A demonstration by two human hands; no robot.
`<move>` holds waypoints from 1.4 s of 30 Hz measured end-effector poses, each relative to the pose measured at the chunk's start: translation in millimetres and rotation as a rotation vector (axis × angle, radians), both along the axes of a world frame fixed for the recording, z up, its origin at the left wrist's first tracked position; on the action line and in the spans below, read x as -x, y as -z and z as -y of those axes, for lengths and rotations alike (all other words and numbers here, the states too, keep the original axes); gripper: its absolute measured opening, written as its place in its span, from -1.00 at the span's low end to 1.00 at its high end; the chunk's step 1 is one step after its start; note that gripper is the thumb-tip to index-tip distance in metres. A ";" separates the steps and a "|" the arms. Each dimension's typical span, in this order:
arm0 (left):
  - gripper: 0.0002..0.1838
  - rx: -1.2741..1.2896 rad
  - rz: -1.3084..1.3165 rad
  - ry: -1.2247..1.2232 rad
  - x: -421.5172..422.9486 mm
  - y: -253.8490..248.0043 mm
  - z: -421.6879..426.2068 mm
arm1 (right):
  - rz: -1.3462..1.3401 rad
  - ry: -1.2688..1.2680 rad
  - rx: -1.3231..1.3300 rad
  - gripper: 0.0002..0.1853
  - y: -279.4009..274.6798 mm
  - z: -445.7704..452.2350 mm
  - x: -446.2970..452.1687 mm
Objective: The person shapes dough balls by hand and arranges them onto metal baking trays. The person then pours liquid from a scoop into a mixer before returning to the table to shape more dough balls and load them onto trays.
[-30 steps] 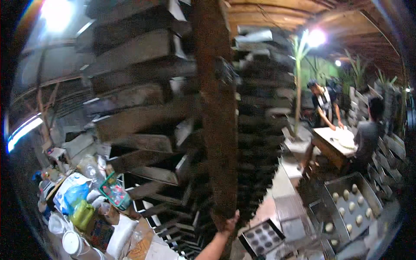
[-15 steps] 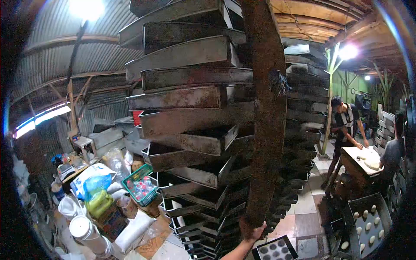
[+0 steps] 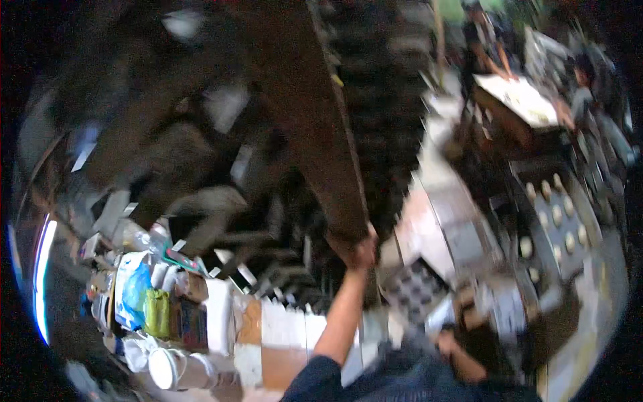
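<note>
My left hand (image 3: 365, 249) is closed round the lower part of a thick dark brown wooden post (image 3: 315, 141), which rises up and to the left. My right hand (image 3: 447, 343), blurred, is closed at the near edge of a dark tray (image 3: 418, 291) with rows of round dark spots on a pale base. The tray is tilted and lies in front of my body, right of the post. Tall stacks of dark metal pans (image 3: 382, 120) stand just behind and beside the post. Motion blurs much of the view.
At right, a large tray (image 3: 559, 214) holds several pale dough balls. Beyond it, two people (image 3: 485, 40) are at a table (image 3: 516, 100) with a pale top. On the left are a white bucket (image 3: 164, 368), a green-yellow bag (image 3: 157, 311) and a white sack (image 3: 218, 315). The floor is tiled.
My view has swung downward, bringing my arms, my right hand and more floor into sight. My left hand stays on the post, and the spotted tray shows higher in view.
</note>
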State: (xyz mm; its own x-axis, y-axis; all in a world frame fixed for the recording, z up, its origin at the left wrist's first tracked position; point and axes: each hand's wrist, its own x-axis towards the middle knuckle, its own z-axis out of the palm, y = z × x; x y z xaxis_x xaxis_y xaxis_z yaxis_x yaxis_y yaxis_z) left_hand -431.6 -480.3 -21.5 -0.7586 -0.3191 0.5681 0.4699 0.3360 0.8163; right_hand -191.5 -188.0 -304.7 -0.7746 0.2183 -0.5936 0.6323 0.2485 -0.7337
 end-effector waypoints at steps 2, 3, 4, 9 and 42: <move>-0.21 -0.028 0.006 0.026 -3.4 -3.9 -1.0 | 0.116 0.121 0.035 -0.75 16.3 -16.1 -70.5; -0.19 -0.050 0.016 0.035 -7.3 -4.9 -0.8 | 0.190 0.193 0.061 -0.75 19.2 -22.1 -107.8; -0.18 -0.062 0.010 0.038 -10.3 -9.0 -1.2 | 0.256 0.267 0.095 -0.74 18.7 -26.7 -136.3; -0.08 0.369 -0.191 -0.305 -9.6 -3.0 -4.4 | 0.497 0.628 0.272 -0.74 7.9 -37.4 -242.3; -0.09 0.522 0.150 -0.401 23.5 38.0 42.7 | 0.385 0.096 0.529 -0.58 151.4 -70.5 -355.1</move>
